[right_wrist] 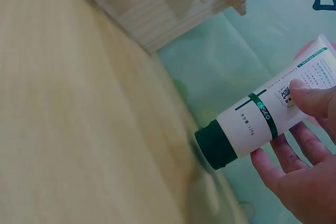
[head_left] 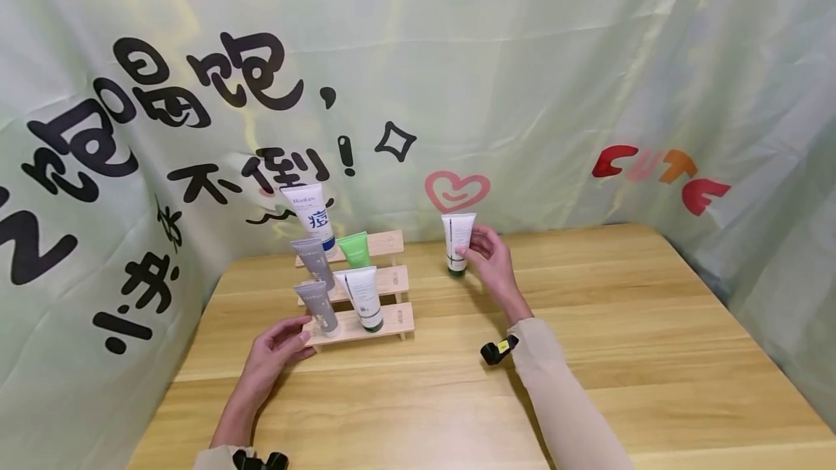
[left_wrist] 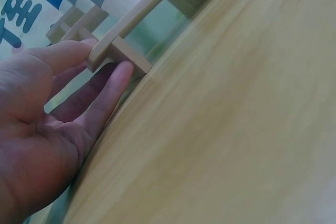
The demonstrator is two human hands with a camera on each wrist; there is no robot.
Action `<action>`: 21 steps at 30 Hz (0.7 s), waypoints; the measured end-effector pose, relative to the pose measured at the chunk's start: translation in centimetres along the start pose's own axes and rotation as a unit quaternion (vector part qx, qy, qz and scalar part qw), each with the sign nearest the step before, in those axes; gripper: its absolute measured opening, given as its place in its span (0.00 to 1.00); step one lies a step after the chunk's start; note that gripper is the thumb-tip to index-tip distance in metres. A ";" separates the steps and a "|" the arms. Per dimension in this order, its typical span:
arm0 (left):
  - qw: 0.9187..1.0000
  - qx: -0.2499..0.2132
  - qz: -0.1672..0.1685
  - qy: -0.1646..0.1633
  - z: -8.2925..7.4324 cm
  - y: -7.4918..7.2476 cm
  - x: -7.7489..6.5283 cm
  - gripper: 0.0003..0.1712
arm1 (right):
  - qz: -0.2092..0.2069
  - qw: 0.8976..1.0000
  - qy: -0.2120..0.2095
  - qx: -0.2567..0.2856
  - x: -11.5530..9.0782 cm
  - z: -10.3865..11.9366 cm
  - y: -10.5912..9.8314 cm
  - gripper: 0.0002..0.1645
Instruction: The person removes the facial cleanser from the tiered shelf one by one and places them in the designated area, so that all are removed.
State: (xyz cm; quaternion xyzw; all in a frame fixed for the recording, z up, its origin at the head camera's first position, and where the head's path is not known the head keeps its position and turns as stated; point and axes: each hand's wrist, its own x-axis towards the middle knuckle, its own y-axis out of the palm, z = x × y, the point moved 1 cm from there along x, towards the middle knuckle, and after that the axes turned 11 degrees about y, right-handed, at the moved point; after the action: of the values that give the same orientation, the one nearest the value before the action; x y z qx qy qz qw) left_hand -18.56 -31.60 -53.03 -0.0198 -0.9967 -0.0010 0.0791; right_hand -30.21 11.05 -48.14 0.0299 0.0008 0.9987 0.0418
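Observation:
My right hand point(head_left: 494, 264) grips a white squeeze tube point(head_left: 456, 236) with a dark green cap point(right_wrist: 216, 145), thumb on one side and fingers on the other. The tube is cap-down, right of the rack; whether the cap touches the table I cannot tell. My left hand point(head_left: 273, 354) pinches the left end of the lowest step of a three-tier wooden rack point(head_left: 395, 318), its thumb and a fingertip meeting the wood in the left wrist view. On that step stand a grey tube point(head_left: 318, 307) and another white tube point(head_left: 362, 296).
Higher on the rack stand another grey tube point(head_left: 313, 260), a green tube point(head_left: 355, 249) and a tall white tube with blue print point(head_left: 310, 210). The wooden table point(head_left: 418, 412) ends at a printed cloth backdrop point(head_left: 522, 93) behind and on both sides.

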 end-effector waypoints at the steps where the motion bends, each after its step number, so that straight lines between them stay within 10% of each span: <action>1: 1.000 -0.002 -0.002 0.000 0.0 -0.1 -0.1 0.27 | 0.000 1.000 0.004 0.000 0.1 -0.2 0.0 0.27; 21: 1.000 0.002 -0.002 -0.009 0.1 0.0 -0.1 0.28 | 0.044 0.998 0.034 0.019 -0.3 1.5 -1.7 0.36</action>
State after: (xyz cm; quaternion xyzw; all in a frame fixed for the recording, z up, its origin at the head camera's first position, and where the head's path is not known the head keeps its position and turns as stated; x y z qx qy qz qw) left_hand -18.47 -31.60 -53.17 -0.0179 -0.9974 0.0010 0.0698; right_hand -29.67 12.70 -46.62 -0.0029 0.0194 0.9998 -0.0027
